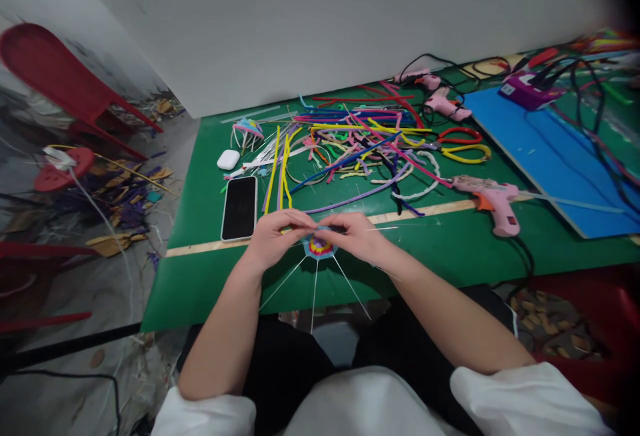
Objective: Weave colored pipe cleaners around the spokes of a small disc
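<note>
My left hand [276,236] and my right hand [356,235] meet over the front of the green table [200,276]. Both pinch a small woven disc [319,247] of blue, yellow, red and purple pipe cleaner. Thin white spokes [314,293] stick out of the disc toward me and to the sides. The fingers of both hands are closed on the disc's upper edge.
A phone [239,207] and a white earbud case [229,159] lie left of my hands. A heap of coloured pipe cleaners [350,146] fills the table's middle. A pink glue gun [495,201], pliers [463,144], a blue board [550,156] lie right. Red chairs [65,83] stand left.
</note>
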`<move>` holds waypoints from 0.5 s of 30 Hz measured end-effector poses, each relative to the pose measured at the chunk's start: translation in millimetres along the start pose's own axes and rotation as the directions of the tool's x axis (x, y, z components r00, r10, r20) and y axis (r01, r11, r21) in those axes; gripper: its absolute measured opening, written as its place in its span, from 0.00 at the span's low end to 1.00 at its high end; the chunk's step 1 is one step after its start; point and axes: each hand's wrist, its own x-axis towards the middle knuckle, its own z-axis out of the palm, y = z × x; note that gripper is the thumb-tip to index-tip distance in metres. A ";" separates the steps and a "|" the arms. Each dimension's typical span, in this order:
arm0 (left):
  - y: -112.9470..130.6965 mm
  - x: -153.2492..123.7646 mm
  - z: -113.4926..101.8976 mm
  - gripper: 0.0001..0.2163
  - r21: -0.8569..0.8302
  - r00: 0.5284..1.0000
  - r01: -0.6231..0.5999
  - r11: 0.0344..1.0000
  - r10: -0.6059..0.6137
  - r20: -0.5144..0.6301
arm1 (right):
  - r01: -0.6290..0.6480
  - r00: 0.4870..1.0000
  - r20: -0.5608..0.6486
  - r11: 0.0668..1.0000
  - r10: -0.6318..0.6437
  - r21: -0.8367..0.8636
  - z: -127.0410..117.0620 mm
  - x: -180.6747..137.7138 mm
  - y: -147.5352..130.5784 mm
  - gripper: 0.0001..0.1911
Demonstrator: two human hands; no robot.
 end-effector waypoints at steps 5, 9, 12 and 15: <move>-4.2 0.7 3.4 0.05 -0.137 0.999 -0.034 0.990 0.032 -0.020 | 0.007 1.000 0.027 0.999 -0.008 0.043 2.0 -1.0 0.1 0.12; -5.2 0.9 3.0 0.06 -0.192 0.998 -0.069 0.979 0.066 -0.022 | 0.025 1.000 0.018 0.999 -0.025 0.042 2.3 -1.5 0.0 0.12; -4.0 0.3 1.6 0.06 -0.187 0.996 -0.093 0.978 0.088 -0.034 | 0.023 0.999 0.033 0.999 -0.024 0.044 2.1 -2.1 -1.3 0.12; -2.5 -0.2 0.4 0.05 -0.163 0.997 -0.075 0.984 0.071 -0.029 | 0.023 0.999 0.041 0.998 -0.025 0.051 2.4 -2.9 -3.1 0.12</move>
